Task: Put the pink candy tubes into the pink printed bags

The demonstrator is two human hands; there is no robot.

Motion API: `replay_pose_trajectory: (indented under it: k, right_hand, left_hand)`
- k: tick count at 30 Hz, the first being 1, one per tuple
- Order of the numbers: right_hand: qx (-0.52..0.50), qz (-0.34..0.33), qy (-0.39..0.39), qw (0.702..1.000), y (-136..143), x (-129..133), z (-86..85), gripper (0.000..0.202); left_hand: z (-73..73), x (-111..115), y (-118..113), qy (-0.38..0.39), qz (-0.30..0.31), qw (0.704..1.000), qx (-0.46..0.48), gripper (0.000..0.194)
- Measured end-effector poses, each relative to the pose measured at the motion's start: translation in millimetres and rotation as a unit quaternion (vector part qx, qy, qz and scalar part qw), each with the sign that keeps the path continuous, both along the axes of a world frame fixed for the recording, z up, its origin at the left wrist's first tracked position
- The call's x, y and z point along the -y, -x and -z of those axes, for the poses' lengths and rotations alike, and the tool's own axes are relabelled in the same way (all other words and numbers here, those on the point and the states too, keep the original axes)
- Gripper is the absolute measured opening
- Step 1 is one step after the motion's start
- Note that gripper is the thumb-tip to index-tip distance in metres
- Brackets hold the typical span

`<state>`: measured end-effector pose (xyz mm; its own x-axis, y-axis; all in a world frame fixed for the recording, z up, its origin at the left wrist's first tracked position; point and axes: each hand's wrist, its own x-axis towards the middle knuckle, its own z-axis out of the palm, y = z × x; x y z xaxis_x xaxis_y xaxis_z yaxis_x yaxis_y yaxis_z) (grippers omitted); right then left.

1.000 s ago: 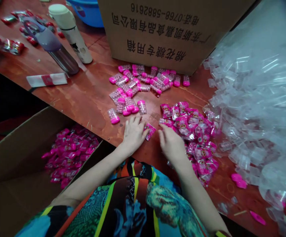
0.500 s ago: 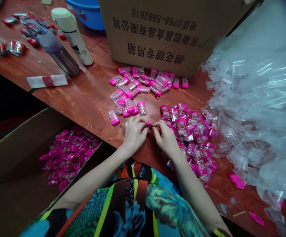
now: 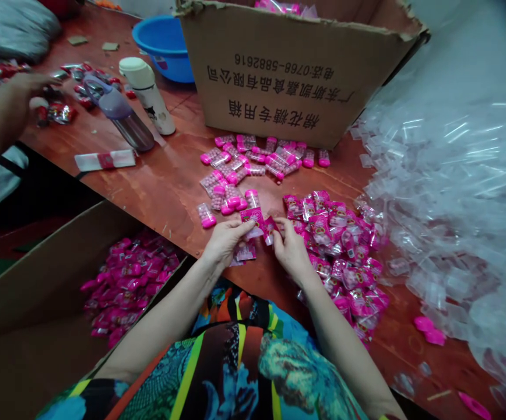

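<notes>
My left hand (image 3: pixel 223 242) and my right hand (image 3: pixel 291 249) meet above the near edge of the red-brown table (image 3: pixel 161 181). Together they pinch a small pink printed packet (image 3: pixel 257 221), the left at its left side, the right at its right end. A second clear packet (image 3: pixel 246 252) lies under my left fingers. To the right spreads a pile of pink printed packets (image 3: pixel 344 256). Just beyond my hands lie several clear candy tubes with pink caps (image 3: pixel 244 172).
A big cardboard box (image 3: pixel 297 70) stands behind the tubes. Clear plastic bags (image 3: pixel 454 198) heap at the right. An open carton of pink packets (image 3: pixel 126 280) sits low left. Two bottles (image 3: pixel 134 114), a blue basin (image 3: pixel 165 38) and another person's hand (image 3: pixel 12 99) are far left.
My hands have lifted the pink packet off the table and hold it spread between them. The camera has tilted up, showing the box top and another person's hand at left.
</notes>
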<state>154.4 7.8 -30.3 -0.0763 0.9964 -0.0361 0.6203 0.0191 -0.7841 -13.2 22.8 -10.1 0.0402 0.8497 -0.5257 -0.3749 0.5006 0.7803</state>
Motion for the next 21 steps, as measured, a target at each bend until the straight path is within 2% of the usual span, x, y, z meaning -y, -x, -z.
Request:
replay_pose_trajectory:
  k: [3, 5, 7, 9, 11, 13, 15, 17, 21]
  right_hand:
    - [0.166, -0.034, 0.044, 0.984, 2.7, 7.2, -4.3, 0.035]
    - [0.176, 0.005, 0.011, 0.984, 5.7, 8.7, -9.3, 0.036]
    - [0.079, 0.036, -0.034, 0.996, 9.5, 5.6, -11.7, 0.037]
    - [-0.089, 0.04, -0.033, 0.995, 14.8, -1.2, -8.9, 0.038]
    - [-0.246, 0.039, 0.0, 0.968, 21.9, -9.3, -2.6, 0.039]
    - [-0.322, 0.045, 0.013, 0.946, 29.3, -15.6, 3.3, 0.035]
    - [-0.301, 0.033, -0.007, 0.953, 35.5, -18.8, 5.7, 0.029]
    - [-0.231, 0.005, -0.04, 0.972, 40.0, -20.2, 4.3, 0.025]
    - [-0.131, -0.072, -0.07, 0.986, 46.5, -24.6, -3.4, 0.028]
  left_hand:
    - [0.5, -0.9, 5.5, 0.001, -0.015, 1.0, 0.016, 0.042]
    - [2.3, -1.0, 4.7, 0.005, -0.025, 0.999, 0.022, 0.042]
    - [4.5, -0.7, 1.0, 0.009, -0.034, 0.999, 0.023, 0.042]
    - [6.3, -0.5, -3.9, 0.01, -0.035, 0.999, 0.026, 0.042]
    - [7.4, -0.6, -7.8, 0.006, -0.03, 0.999, 0.029, 0.042]
    - [8.0, -0.9, -8.6, 0.01, -0.027, 0.999, 0.024, 0.044]
    - [8.6, -1.2, -5.4, 0.022, -0.025, 0.999, 0.016, 0.046]
    - [9.0, -1.5, 1.0, 0.033, -0.025, 0.999, 0.005, 0.048]
    - [6.7, -3.8, 17.3, 0.034, -0.019, 0.999, -0.025, 0.049]
